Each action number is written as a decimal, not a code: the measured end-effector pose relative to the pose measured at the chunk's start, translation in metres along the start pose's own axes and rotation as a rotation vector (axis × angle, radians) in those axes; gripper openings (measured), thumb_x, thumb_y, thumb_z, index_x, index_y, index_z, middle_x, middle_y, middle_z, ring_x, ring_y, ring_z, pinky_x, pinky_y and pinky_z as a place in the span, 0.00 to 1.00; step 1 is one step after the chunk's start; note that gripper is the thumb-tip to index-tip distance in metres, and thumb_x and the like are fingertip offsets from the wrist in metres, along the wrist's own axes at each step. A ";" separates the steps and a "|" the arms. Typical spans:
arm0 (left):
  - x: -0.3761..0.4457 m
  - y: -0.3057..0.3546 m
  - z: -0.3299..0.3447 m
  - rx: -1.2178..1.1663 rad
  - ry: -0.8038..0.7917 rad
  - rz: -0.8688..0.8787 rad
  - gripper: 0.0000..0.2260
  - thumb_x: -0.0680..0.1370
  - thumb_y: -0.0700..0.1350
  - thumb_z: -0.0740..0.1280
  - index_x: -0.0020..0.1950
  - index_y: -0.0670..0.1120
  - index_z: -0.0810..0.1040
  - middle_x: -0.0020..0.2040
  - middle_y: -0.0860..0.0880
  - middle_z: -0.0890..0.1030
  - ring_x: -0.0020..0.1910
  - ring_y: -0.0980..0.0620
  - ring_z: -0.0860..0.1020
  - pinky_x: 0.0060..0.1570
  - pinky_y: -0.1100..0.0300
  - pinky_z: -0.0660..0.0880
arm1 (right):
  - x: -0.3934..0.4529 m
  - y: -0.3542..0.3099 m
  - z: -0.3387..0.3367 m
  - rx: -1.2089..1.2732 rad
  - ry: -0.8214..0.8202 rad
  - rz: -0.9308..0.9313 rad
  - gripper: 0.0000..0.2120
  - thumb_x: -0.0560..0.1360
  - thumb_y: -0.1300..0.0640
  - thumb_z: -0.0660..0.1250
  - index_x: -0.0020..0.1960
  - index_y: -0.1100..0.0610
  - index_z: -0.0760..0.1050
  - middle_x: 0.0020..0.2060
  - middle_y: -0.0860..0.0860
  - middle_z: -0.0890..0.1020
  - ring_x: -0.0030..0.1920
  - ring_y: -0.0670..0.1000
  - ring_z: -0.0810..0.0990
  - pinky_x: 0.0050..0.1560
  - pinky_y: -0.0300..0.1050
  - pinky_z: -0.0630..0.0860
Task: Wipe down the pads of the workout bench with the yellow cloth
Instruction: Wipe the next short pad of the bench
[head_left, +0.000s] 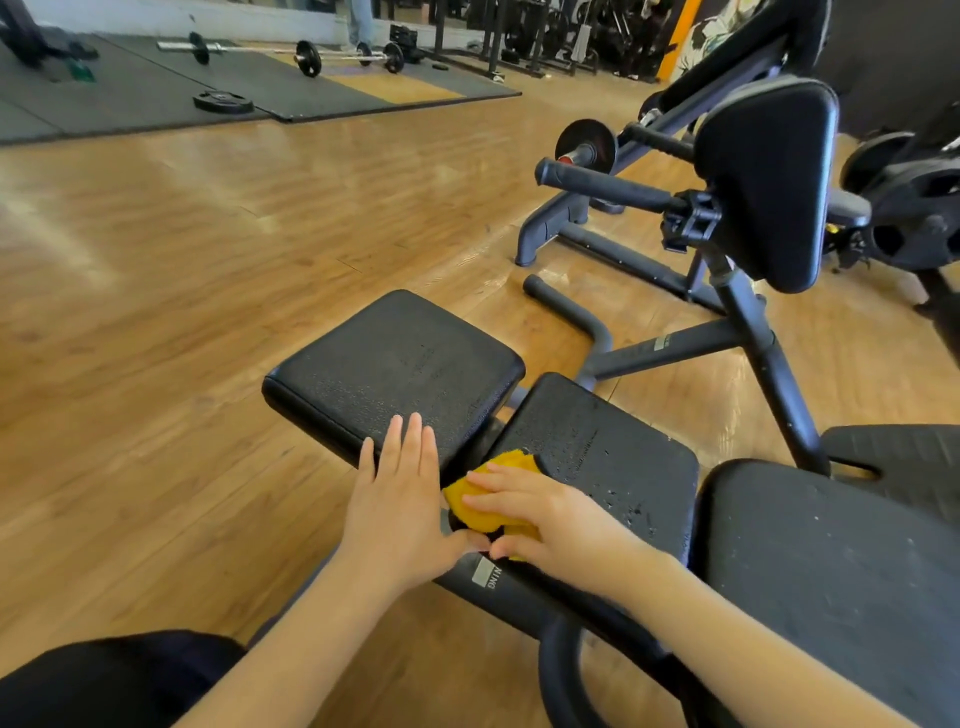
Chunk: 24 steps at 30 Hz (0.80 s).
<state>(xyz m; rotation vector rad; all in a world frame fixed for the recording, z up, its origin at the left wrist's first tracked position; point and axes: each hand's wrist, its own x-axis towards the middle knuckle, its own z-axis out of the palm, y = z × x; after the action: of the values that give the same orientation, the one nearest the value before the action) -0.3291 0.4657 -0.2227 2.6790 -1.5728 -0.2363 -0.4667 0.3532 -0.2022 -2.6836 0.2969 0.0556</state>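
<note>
Yellow cloth (488, 501) sits bunched in the gap betw. two black pads of the workout bench, at their near ends, partly down in the slot and partly up on the inner near corner of the right pad (608, 457). Cloth is a crumpled wad, long axis running roughly from near-left to far-right, far tip poking up toward the right pad's surface. R hand (540, 514) lies on top of the cloth, fingers mostly straight and pointing left, pressing it down; thumb tucked at the near edge, not clearly curled round the fabric. L hand (402, 499) rests flat on the near right corner of the left pad (395, 364), fingers straight and together, pointing away from the person; its thumb reaches right and touches or nearly touches the R thumb, can't tell which. Both pads are rectangular w/ long axes running away from the person and slightly left, set side by side w/ a narrow gap. Right pad shows water droplets along its right and near parts. A third, larger pad (831, 561) lies just right of it. Bench frame (748, 332) rises beyond, carrying an upright back pad (769, 182) w/ a handle (602, 184) sticking out left. Wood floor (182, 260) all around; barbell (306, 54) on dark mats far back.
</note>
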 end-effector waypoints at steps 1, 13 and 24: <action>0.000 0.000 -0.001 0.001 -0.007 0.005 0.52 0.68 0.74 0.54 0.75 0.41 0.36 0.76 0.43 0.36 0.74 0.44 0.34 0.72 0.46 0.39 | 0.003 0.004 -0.006 0.030 -0.028 0.004 0.21 0.75 0.55 0.66 0.67 0.50 0.70 0.69 0.40 0.65 0.68 0.34 0.56 0.67 0.23 0.48; 0.001 -0.001 0.005 0.019 0.020 0.011 0.52 0.68 0.75 0.53 0.75 0.40 0.35 0.76 0.42 0.35 0.74 0.43 0.34 0.71 0.45 0.37 | 0.066 0.072 -0.034 0.143 0.301 0.484 0.16 0.77 0.57 0.62 0.65 0.53 0.73 0.71 0.48 0.68 0.74 0.49 0.59 0.71 0.45 0.57; 0.003 0.000 0.005 0.030 0.005 -0.007 0.51 0.68 0.75 0.52 0.75 0.42 0.36 0.76 0.43 0.37 0.75 0.43 0.36 0.71 0.45 0.38 | 0.006 -0.020 0.005 0.151 0.108 0.186 0.23 0.76 0.53 0.64 0.70 0.47 0.65 0.71 0.41 0.65 0.72 0.40 0.56 0.74 0.43 0.51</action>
<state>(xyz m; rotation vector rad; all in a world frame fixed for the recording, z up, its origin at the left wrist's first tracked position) -0.3285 0.4635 -0.2280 2.7052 -1.5788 -0.2083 -0.4567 0.3718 -0.1990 -2.5066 0.5615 -0.0543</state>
